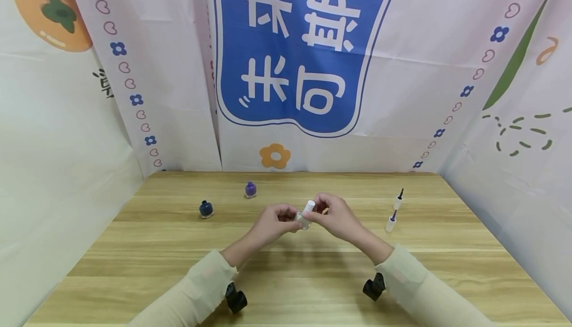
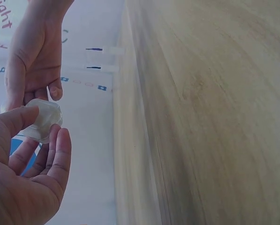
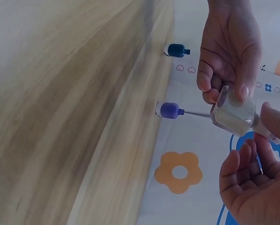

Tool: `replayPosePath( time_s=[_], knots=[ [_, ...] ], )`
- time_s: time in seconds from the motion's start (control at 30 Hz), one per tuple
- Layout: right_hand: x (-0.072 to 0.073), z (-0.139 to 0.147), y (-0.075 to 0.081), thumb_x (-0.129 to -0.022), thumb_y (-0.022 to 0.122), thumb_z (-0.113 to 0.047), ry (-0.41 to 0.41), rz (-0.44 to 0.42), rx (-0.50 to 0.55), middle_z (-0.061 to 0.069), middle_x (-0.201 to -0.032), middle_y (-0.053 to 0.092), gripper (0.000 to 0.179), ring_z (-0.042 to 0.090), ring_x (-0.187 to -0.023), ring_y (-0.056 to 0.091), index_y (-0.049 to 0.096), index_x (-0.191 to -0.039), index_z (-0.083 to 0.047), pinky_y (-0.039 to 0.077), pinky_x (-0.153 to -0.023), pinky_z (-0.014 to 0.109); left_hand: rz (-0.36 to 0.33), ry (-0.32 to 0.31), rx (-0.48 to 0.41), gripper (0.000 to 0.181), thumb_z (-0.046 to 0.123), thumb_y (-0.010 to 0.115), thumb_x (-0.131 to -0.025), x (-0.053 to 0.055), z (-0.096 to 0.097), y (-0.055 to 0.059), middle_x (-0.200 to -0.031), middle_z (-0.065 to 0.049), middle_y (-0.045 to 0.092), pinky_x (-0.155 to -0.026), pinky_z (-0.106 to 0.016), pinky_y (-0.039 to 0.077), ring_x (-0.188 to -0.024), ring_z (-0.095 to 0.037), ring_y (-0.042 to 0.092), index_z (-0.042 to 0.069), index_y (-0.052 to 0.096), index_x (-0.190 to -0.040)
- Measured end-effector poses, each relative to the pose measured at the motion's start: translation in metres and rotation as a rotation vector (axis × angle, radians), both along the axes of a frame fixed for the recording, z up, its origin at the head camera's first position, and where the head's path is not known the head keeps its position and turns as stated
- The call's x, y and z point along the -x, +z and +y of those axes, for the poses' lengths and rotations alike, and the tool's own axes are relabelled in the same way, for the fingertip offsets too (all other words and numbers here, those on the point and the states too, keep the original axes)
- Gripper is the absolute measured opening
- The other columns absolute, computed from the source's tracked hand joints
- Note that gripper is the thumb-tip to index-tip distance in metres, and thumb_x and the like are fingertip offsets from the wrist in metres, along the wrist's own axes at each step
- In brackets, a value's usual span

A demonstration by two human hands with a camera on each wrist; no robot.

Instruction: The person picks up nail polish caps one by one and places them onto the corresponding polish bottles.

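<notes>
In front of me both hands hold one nail polish bottle of pale, milky white, its white cap (image 1: 310,206) tilted up to the right. My left hand (image 1: 273,220) grips the glass body (image 3: 233,115) between thumb and fingers. The right hand (image 1: 335,215) pinches the cap between thumb and forefinger; in the right wrist view its other fingers are loosely bent. From the left wrist the bottle (image 2: 48,117) shows its base, hiding the cap. The cap appears seated on the neck.
Uncapped at the back left stand a dark blue-green nail polish bottle (image 1: 206,210) and a purple one (image 1: 250,190). Two white caps (image 1: 391,224) stand on the right, dark brushes pointing up. Printed cloth (image 1: 178,94) walls the wooden table (image 1: 134,267) at back and sides.
</notes>
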State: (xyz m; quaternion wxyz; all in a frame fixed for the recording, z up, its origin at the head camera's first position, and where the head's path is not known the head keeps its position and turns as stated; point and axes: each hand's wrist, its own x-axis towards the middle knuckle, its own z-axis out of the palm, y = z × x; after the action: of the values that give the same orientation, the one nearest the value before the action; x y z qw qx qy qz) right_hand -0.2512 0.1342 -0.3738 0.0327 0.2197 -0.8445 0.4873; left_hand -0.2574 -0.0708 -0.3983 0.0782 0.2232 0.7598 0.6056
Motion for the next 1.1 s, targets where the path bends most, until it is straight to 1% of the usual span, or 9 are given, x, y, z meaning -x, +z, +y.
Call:
replayPosePath(
  time_s=[0.2, 0.33, 0.47, 0.57, 0.7, 0.8, 0.93, 0.97, 1.1],
  knots=[
    [-0.002, -0.003, -0.004, -0.087, 0.076, -0.028, -0.033, -0.02, 0.005, 0.002, -0.081, 0.061, 0.025, 0.019, -0.074, 0.055, 0.059, -0.085, -0.009, 0.044, -0.053, 0.026, 0.018, 0.004, 0.0, 0.021, 0.008, 0.074, -0.085, 0.0, 0.0, -0.005, -0.09, -0.008, 0.067, -0.078, -0.05, 0.056, -0.078, -0.018, 0.063, -0.002, 0.068, -0.103],
    [0.0, -0.001, -0.004, -0.086, 0.076, -0.029, -0.008, -0.02, 0.004, 0.002, -0.084, 0.06, 0.026, 0.019, -0.077, 0.056, 0.062, -0.092, -0.009, 0.048, -0.057, 0.028, 0.004, 0.007, -0.005, 0.022, 0.009, 0.074, -0.087, 0.001, -0.001, -0.006, -0.091, -0.009, 0.067, -0.078, -0.049, 0.056, -0.079, -0.018, 0.063, -0.002, 0.067, -0.104],
    [0.005, 0.006, 0.001, -0.088, 0.074, -0.024, 0.062, -0.008, 0.019, 0.003, -0.091, 0.06, 0.027, 0.021, -0.084, 0.056, 0.065, -0.106, -0.007, 0.051, -0.065, 0.031, -0.032, 0.026, -0.013, 0.024, 0.01, 0.074, -0.087, 0.002, -0.004, -0.004, -0.093, -0.009, 0.066, -0.079, -0.043, 0.057, -0.082, -0.019, 0.063, -0.002, 0.066, -0.106],
    [0.008, 0.01, 0.005, -0.091, 0.07, -0.018, 0.139, -0.009, 0.034, 0.006, -0.096, 0.061, 0.029, 0.023, -0.089, 0.056, 0.064, -0.117, -0.005, 0.052, -0.07, 0.032, -0.038, 0.027, -0.013, 0.025, 0.01, 0.074, -0.086, 0.002, -0.005, -0.002, -0.094, -0.01, 0.066, -0.077, -0.037, 0.058, -0.083, -0.02, 0.064, -0.002, 0.066, -0.106],
    [0.009, 0.012, 0.009, -0.094, 0.066, -0.014, 0.216, -0.031, 0.036, 0.007, -0.1, 0.062, 0.031, 0.024, -0.093, 0.056, 0.062, -0.124, -0.005, 0.052, -0.072, 0.031, -0.038, 0.004, -0.012, 0.025, 0.01, 0.074, -0.086, 0.002, -0.005, -0.001, -0.093, -0.01, 0.067, -0.079, -0.042, 0.058, -0.083, -0.02, 0.064, -0.003, 0.066, -0.105],
    [0.009, 0.011, 0.008, -0.095, 0.064, -0.013, 0.228, -0.05, 0.03, 0.007, -0.102, 0.063, 0.029, 0.024, -0.094, 0.057, 0.063, -0.124, -0.005, 0.051, -0.07, 0.03, -0.036, -0.017, -0.011, 0.024, 0.009, 0.073, -0.086, 0.002, -0.004, -0.001, -0.093, -0.01, 0.067, -0.079, -0.045, 0.057, -0.081, -0.019, 0.064, -0.004, 0.066, -0.105],
    [0.008, 0.008, 0.007, -0.096, 0.062, -0.008, 0.197, -0.073, 0.021, 0.008, -0.101, 0.062, 0.024, 0.026, -0.092, 0.056, 0.065, -0.119, -0.001, 0.05, -0.068, 0.029, -0.038, -0.022, -0.013, 0.024, 0.007, 0.072, -0.087, 0.002, -0.004, -0.002, -0.092, -0.009, 0.066, -0.079, -0.045, 0.057, -0.08, -0.018, 0.064, -0.005, 0.066, -0.106],
    [0.007, 0.006, 0.009, -0.096, 0.061, -0.007, 0.188, -0.074, 0.02, 0.008, -0.099, 0.062, 0.022, 0.027, -0.091, 0.055, 0.065, -0.117, 0.0, 0.05, -0.068, 0.029, -0.04, -0.02, -0.015, 0.023, 0.007, 0.072, -0.087, 0.002, -0.004, -0.002, -0.092, -0.009, 0.066, -0.079, -0.046, 0.057, -0.08, -0.017, 0.064, -0.006, 0.066, -0.106],
    [-0.005, 0.001, 0.021, -0.094, 0.062, -0.003, 0.16, -0.064, 0.036, 0.009, -0.093, 0.062, 0.016, 0.026, -0.085, 0.055, 0.066, -0.108, 0.003, 0.05, -0.068, 0.029, -0.049, -0.011, -0.021, 0.024, 0.006, 0.071, -0.088, 0.001, -0.004, -0.002, -0.093, -0.009, 0.066, -0.079, -0.047, 0.057, -0.08, -0.017, 0.063, -0.006, 0.065, -0.107]
  ],
)
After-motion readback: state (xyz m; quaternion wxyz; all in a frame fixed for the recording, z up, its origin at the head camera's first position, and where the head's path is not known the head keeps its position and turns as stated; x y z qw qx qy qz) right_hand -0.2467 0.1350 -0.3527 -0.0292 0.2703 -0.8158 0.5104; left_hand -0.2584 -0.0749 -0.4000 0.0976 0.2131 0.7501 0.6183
